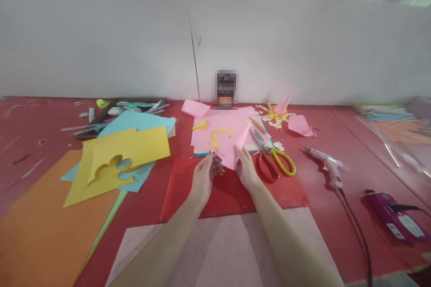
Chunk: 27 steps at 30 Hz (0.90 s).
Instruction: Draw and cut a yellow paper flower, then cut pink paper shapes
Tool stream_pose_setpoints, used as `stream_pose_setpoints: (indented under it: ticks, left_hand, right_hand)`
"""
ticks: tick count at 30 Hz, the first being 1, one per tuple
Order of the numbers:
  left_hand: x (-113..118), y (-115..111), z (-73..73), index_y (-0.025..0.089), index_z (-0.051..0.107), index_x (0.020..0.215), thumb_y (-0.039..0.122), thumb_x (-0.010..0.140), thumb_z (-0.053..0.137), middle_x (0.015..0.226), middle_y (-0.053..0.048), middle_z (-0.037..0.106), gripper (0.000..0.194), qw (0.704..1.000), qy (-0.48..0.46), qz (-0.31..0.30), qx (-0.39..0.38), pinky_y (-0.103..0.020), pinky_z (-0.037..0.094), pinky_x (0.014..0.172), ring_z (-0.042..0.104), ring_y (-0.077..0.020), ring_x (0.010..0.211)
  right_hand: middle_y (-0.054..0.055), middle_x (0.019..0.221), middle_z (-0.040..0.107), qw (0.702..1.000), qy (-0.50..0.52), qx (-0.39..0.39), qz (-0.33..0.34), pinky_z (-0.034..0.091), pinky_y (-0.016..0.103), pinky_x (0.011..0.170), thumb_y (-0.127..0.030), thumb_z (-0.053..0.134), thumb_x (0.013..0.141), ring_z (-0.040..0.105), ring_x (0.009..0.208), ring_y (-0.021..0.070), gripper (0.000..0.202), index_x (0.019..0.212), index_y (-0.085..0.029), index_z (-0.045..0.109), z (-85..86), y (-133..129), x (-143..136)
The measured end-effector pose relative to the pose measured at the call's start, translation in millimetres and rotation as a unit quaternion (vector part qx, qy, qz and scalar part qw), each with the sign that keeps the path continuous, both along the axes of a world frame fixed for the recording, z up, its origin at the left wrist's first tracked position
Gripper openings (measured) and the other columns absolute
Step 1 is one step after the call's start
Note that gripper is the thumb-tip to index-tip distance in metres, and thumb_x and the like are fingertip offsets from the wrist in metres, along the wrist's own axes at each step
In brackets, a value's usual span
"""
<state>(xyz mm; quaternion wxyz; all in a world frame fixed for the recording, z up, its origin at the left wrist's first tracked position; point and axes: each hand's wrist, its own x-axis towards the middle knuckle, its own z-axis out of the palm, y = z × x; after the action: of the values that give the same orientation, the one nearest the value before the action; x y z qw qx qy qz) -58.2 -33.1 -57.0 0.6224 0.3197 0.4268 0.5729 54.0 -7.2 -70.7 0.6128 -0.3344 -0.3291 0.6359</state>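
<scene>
In the middle of the head view, my right hand [246, 168] holds a folded piece of pink paper [230, 156] by its right edge, thumb on the near face. My left hand [203, 175] is beside the paper's left corner, its fingers loosely curled with a gap to the thumb; no firm grip shows. Behind the held piece lies a stack of pink sheets [202, 136]. A curved yellow cut-out [215, 136] and a small yellow scrap [200, 125] are there too. Scissors [269, 149] with one red and one yellow handle rest just right of my right hand.
At left are yellow paper with a cut-out [148, 145], blue sheets [141, 121] and orange paper [40, 219]. A glue gun [332, 168] with a cord and a purple device [397, 217] lie at right. A pink cone [283, 105] stands near the white wall [117, 31].
</scene>
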Motion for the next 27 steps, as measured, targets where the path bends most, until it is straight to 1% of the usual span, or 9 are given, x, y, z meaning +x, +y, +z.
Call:
stream_pose_setpoints:
  ticks: [2, 5, 8, 10, 14, 17, 20, 24, 27]
  left_hand:
    - [0.4, -0.5, 0.8, 0.014, 0.063, 0.081, 0.045, 0.074, 0.057, 0.076, -0.005, 0.063, 0.032, 0.999, 0.044, 0.006, 0.004, -0.023, 0.043, 0.053, 0.055, -0.012, 0.06]
    - [3.0, -2.0, 3.5, 0.014, 0.065, 0.072, 0.042, 0.071, 0.06, 0.067, -0.003, 0.062, 0.029, 0.993, 0.117, -0.007, 0.016, -0.023, 0.044, 0.054, 0.055, -0.0116, 0.058]
    - [5.9, -3.9, 7.7, 0.016, 0.064, 0.065, 0.04, 0.071, 0.061, 0.062, 0.0, 0.061, 0.024, 0.983, 0.179, -0.026, 0.031, -0.022, 0.043, 0.055, 0.053, -0.0105, 0.055]
    - [6.6, -4.9, 9.8, 0.017, 0.062, 0.064, 0.039, 0.071, 0.061, 0.059, 0.002, 0.058, 0.023, 0.976, 0.212, -0.019, 0.038, -0.021, 0.042, 0.055, 0.052, -0.0103, 0.055]
    - [4.7, -5.4, 10.7, 0.018, 0.056, 0.06, 0.042, 0.075, 0.056, 0.055, 0.003, 0.054, 0.028, 0.964, 0.262, 0.0, 0.047, -0.02, 0.039, 0.055, 0.05, -0.0105, 0.054]
    - [3.1, -4.4, 10.0, 0.018, 0.056, 0.059, 0.043, 0.075, 0.056, 0.054, 0.003, 0.053, 0.03, 0.962, 0.269, 0.004, 0.046, -0.021, 0.04, 0.056, 0.051, -0.0114, 0.054]
    - [3.5, -3.7, 9.9, 0.018, 0.06, 0.063, 0.043, 0.073, 0.058, 0.056, 0.002, 0.057, 0.027, 0.967, 0.252, 0.009, 0.037, -0.022, 0.041, 0.057, 0.052, -0.0121, 0.054]
    - [5.8, -4.8, 10.4, 0.017, 0.067, 0.072, 0.041, 0.074, 0.055, 0.059, -0.001, 0.062, 0.027, 0.978, 0.206, 0.01, 0.027, -0.025, 0.046, 0.057, 0.057, -0.0147, 0.056]
    - [6.5, -5.0, 9.4, 0.016, 0.069, 0.078, 0.039, 0.075, 0.054, 0.061, -0.002, 0.065, 0.027, 0.982, 0.187, 0.0, 0.028, -0.026, 0.047, 0.056, 0.059, -0.016, 0.058]
  right_hand:
    - [0.002, 0.107, 0.064, 0.999, -0.002, 0.001, -0.036, 0.051, 0.033, 0.076, -0.039, 0.057, 0.078, 0.059, 0.1, 0.0216, 0.041, 0.116, -0.025, 0.052, -0.1, 1.4, 0.5]
    - [0.002, 0.11, 0.063, 0.998, 0.012, 0.005, -0.066, 0.05, 0.032, 0.077, -0.037, 0.056, 0.079, 0.059, 0.101, 0.0198, 0.04, 0.116, -0.025, 0.05, 0.1, 3.0, 1.7]
    - [0.003, 0.109, 0.063, 0.997, 0.014, 0.01, -0.069, 0.05, 0.031, 0.08, -0.034, 0.058, 0.078, 0.059, 0.099, 0.0191, 0.039, 0.116, -0.025, 0.051, 0.2, 3.1, 2.3]
    - [0.003, 0.108, 0.063, 0.998, 0.008, 0.021, -0.063, 0.049, 0.032, 0.081, -0.031, 0.06, 0.077, 0.058, 0.099, 0.0191, 0.041, 0.116, -0.026, 0.05, 0.0, 2.5, 2.1]
    - [0.002, 0.107, 0.064, 0.998, -0.013, 0.049, -0.043, 0.047, 0.034, 0.086, -0.025, 0.063, 0.073, 0.057, 0.101, 0.0194, 0.045, 0.117, -0.025, 0.05, 0.4, 0.5, 1.4]
    - [0.003, 0.106, 0.064, 0.996, -0.057, 0.052, -0.034, 0.046, 0.035, 0.088, -0.022, 0.066, 0.069, 0.057, 0.101, 0.0198, 0.05, 0.116, -0.023, 0.05, 1.6, -1.6, 1.1]
    - [0.004, 0.107, 0.063, 0.994, -0.079, 0.058, -0.045, 0.046, 0.035, 0.089, -0.021, 0.068, 0.067, 0.057, 0.1, 0.0199, 0.053, 0.117, -0.022, 0.049, 1.3, -2.1, 0.8]
    - [0.003, 0.108, 0.063, 0.994, -0.054, 0.045, -0.087, 0.046, 0.037, 0.09, -0.021, 0.068, 0.068, 0.058, 0.1, 0.0196, 0.053, 0.117, -0.023, 0.048, -2.7, 2.2, 0.0]
    - [0.003, 0.106, 0.064, 0.996, -0.018, 0.028, -0.081, 0.049, 0.037, 0.085, -0.022, 0.068, 0.068, 0.059, 0.098, 0.0202, 0.05, 0.115, -0.023, 0.049, -3.7, 5.4, -0.1]
